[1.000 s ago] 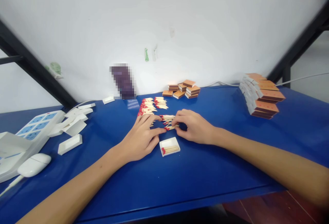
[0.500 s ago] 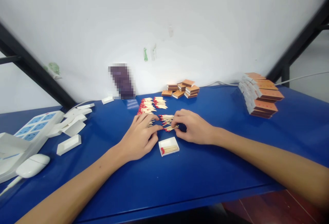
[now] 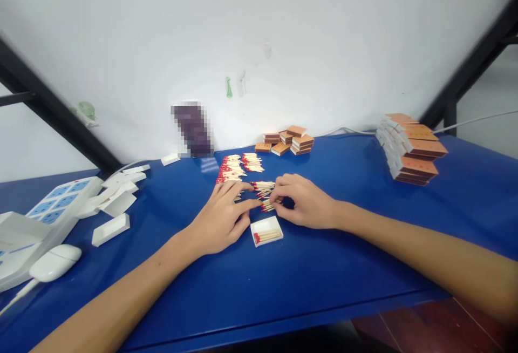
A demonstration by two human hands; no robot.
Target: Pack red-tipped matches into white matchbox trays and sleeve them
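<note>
A heap of red-tipped matchsticks (image 3: 238,168) lies on the blue table (image 3: 348,256). My left hand (image 3: 222,215) rests on the table with its fingers stretched over the near end of the heap. My right hand (image 3: 305,202) is closed in a pinch on a few matchsticks (image 3: 267,202) between the two hands. Just in front of both hands sits a small white matchbox tray (image 3: 266,231) with a few matches in it.
Several orange matchboxes (image 3: 289,141) are piled by the wall, and a taller stack of matchboxes (image 3: 410,150) stands at the right. Empty white trays (image 3: 111,202) lie at the left, beside a power strip (image 3: 52,207) and a white mouse-like device (image 3: 54,262).
My right hand has shifted slightly left and drawn its fingers together on the small bunch of matches. My left hand's fingers have spread a little over the heap.
</note>
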